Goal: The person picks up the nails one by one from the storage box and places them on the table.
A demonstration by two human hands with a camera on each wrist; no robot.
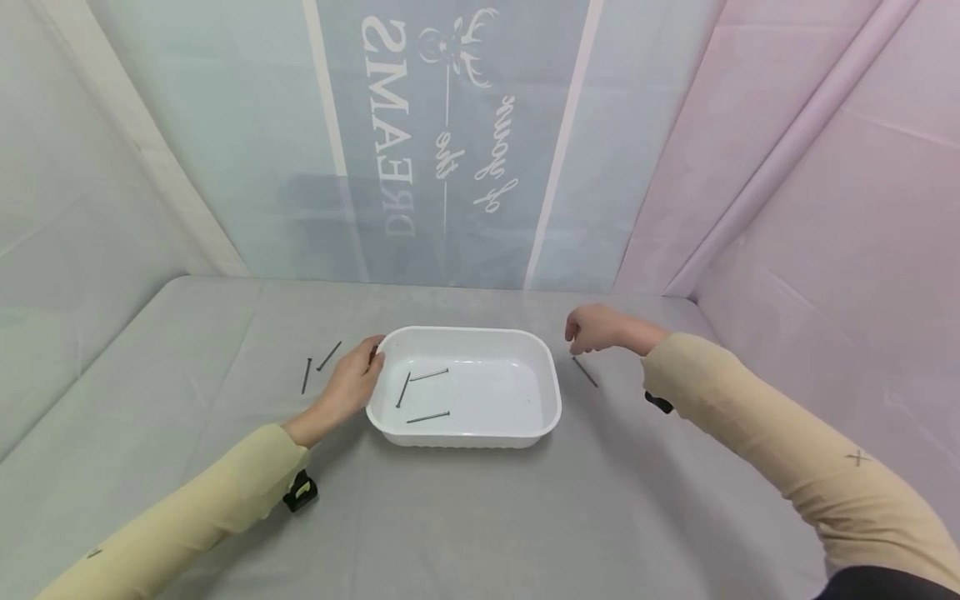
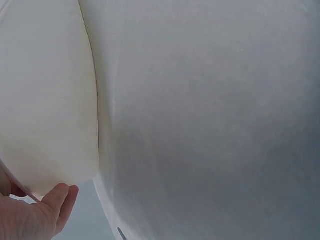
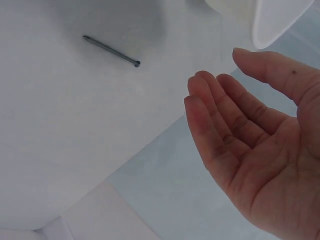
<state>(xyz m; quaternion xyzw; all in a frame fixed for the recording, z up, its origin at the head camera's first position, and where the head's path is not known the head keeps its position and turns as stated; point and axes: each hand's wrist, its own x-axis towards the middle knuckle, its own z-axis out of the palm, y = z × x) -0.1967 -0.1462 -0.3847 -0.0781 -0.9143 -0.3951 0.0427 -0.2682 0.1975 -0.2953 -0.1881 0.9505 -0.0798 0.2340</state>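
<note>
A white rectangular plastic tray (image 1: 495, 396) sits in the middle of the table, with three nails (image 1: 428, 417) lying in its left half. My left hand (image 1: 347, 387) grips the tray's left wall at the rim. In the left wrist view, that hand (image 2: 30, 217) has thumb and fingers on either side of the edge. To the right of the tray, my right hand (image 1: 596, 327) hovers just beyond a single nail (image 1: 586, 372) on the table. The right wrist view shows this hand (image 3: 260, 145) with relaxed, bent fingers and nothing in it, apart from the nail (image 3: 111, 50).
Two more nails, one nearly upright in view (image 1: 307, 376) and one slanted (image 1: 328, 356), lie on the grey tablecloth (image 1: 480, 525) left of my left hand. Behind the table hangs a printed cloth (image 1: 465, 242), and pale cloth walls (image 1: 840, 217) stand at both sides.
</note>
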